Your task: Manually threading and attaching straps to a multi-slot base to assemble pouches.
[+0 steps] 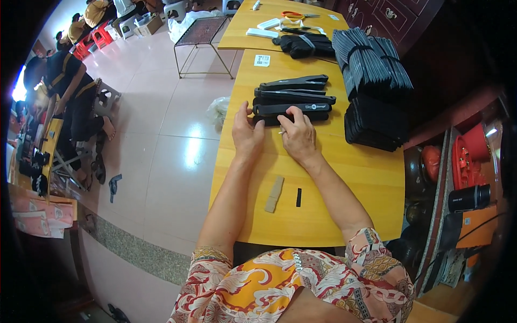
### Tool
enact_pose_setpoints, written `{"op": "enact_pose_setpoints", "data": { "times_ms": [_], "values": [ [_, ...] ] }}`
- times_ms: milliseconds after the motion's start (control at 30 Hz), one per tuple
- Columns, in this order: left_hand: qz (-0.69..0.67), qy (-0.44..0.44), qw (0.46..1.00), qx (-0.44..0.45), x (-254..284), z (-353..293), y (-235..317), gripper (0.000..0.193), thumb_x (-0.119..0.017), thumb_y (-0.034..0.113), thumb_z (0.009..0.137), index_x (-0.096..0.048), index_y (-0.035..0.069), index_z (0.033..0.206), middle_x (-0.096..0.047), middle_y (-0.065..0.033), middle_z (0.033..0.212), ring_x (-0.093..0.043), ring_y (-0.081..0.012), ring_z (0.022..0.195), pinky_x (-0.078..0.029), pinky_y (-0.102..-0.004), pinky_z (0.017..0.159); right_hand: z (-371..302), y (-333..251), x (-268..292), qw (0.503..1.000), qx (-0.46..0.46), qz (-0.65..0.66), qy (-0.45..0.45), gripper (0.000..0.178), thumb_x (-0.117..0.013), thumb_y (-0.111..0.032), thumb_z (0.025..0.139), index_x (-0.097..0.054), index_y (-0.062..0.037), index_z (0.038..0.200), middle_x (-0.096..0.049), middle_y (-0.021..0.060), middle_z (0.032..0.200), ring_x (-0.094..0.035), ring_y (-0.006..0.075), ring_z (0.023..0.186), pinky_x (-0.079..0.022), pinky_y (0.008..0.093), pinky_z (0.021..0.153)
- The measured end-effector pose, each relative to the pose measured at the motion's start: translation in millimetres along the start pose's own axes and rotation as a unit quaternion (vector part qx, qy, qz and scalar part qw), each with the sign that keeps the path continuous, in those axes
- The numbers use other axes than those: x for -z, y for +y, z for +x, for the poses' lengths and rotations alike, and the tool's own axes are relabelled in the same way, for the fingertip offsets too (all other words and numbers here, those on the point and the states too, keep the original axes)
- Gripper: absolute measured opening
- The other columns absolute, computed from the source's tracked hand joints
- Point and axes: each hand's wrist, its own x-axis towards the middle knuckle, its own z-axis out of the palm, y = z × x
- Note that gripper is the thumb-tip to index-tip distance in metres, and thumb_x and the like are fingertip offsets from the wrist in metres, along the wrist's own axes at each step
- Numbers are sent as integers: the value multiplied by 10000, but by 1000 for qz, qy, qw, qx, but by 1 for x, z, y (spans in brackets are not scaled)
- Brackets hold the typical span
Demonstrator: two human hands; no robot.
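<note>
Several flat black straps (293, 99) with grey edges lie stacked in a loose fan across the yellow table. My left hand (249, 134) is beside their left ends, thumb and fingers apart, with nothing visible between them. My right hand (300, 135) is bent over the near side of the stack, its fingertips at the front strap and its fingers curved but apart. A small pale thing shows by its fingers, too small to name. Nearer me, a beige strip (274, 195) and a short black strip (299, 197) lie on the yellow table (328, 215).
Bundled grey-black straps (362, 62) and a black stack (374, 124) stand at the table's right. Farther back are a black bundle (304, 46) and orange-handled scissors (299, 15). A wire-topped stool (202, 32) stands left of the table. Another person (70, 81) sits working at the far left.
</note>
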Motion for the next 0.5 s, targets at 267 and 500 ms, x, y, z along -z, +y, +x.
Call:
{"op": "enact_pose_setpoints", "data": {
  "times_ms": [267,500],
  "values": [
    [-120,-12,990,77,5,6,17,588,-683,4,721,-410,-58,1238,-513,-61,898,-517,-80,694,-440,-195,589,2,-6,4,998,30,30,-37,334,-628,-23,647,-593,-35,979,-547,90,926,-560,265,746,-484,350,674],
    [-114,-22,992,57,6,11,4,324,-673,86,756,-590,-50,1038,-550,-35,785,-531,-91,677,-453,-223,610,-5,-4,4,997,47,21,-62,296,-650,-52,631,-598,-37,923,-555,92,906,-564,261,722,-481,341,655]
  ]
}}
